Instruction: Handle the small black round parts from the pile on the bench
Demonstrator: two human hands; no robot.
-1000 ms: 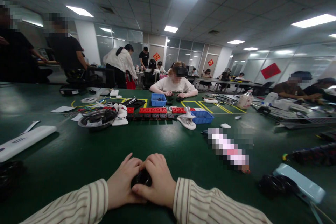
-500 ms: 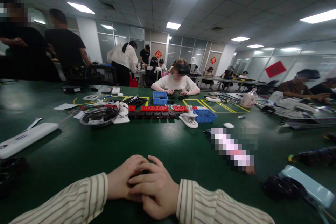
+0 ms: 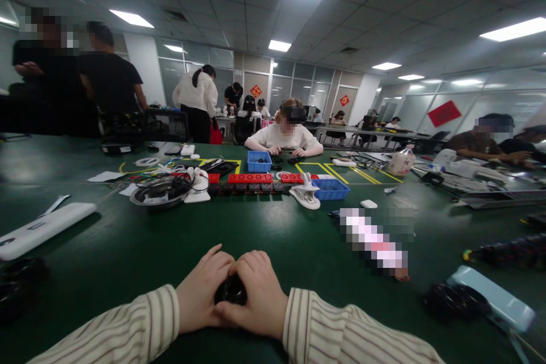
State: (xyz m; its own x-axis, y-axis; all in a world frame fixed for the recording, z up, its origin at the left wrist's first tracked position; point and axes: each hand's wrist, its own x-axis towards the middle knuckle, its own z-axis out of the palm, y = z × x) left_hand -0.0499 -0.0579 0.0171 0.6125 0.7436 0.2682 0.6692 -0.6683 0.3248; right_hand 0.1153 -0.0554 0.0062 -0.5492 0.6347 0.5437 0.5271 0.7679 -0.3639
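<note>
My left hand [image 3: 203, 290] and my right hand [image 3: 262, 298] meet over the table in front of me. Between them sits a glossy black rounded object [image 3: 234, 290], mostly covered by my fingers, so its kind cannot be made out. Both hands are curled around it from either side, the right thumb lying across its near face. One left finger sticks up a little at the top. Striped cuffs cover both wrists.
Black coiled items [image 3: 456, 300] and a pale blue box-shaped object [image 3: 495, 296] lie right; a long white device [image 3: 51, 227] lies left. Ahead are a metal bowl [image 3: 147, 203] of cables, red sockets [image 3: 251, 178], a white clip [image 3: 306, 196] and blue bins [image 3: 330, 189]. A person [image 3: 285, 135] sits opposite.
My right hand's fingers, which lay over the left hand, have drawn back to the right. The hands have parted slightly, and the black object now shows between them.
</note>
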